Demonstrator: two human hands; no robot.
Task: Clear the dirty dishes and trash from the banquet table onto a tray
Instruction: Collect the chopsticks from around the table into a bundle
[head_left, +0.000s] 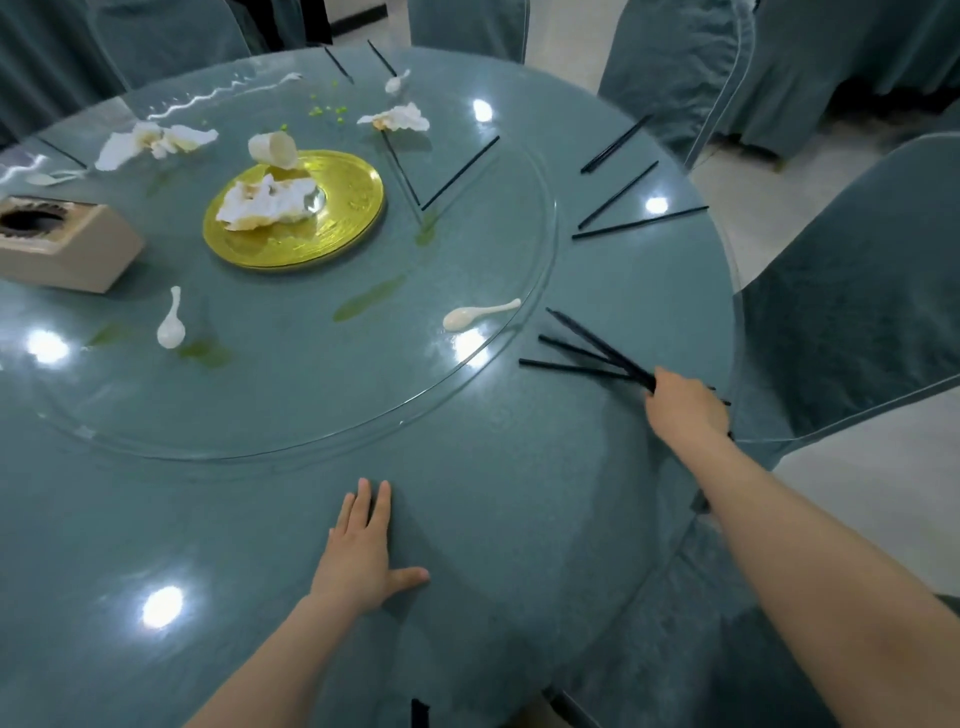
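My right hand (685, 402) grips a bundle of black chopsticks (592, 345) near the table's right edge, their tips fanned out to the left. My left hand (363, 556) rests flat on the teal table (493, 519), fingers straight. On the glass turntable (291, 405) sit a gold plate (343, 218) with crumpled napkins (262, 202), a tipped paper cup (272, 148), two white spoons (478, 314) (171, 325), and more napkins (156, 140) (397, 119). Loose black chopsticks (639, 221) lie along the right side.
A beige tissue box (62, 249) stands at the left. Green food smears (369, 304) and peas (327, 110) dot the glass. A small spoon (397, 82) and chopsticks (337, 65) lie at the far edge. Teal-covered chairs (852, 312) ring the table.
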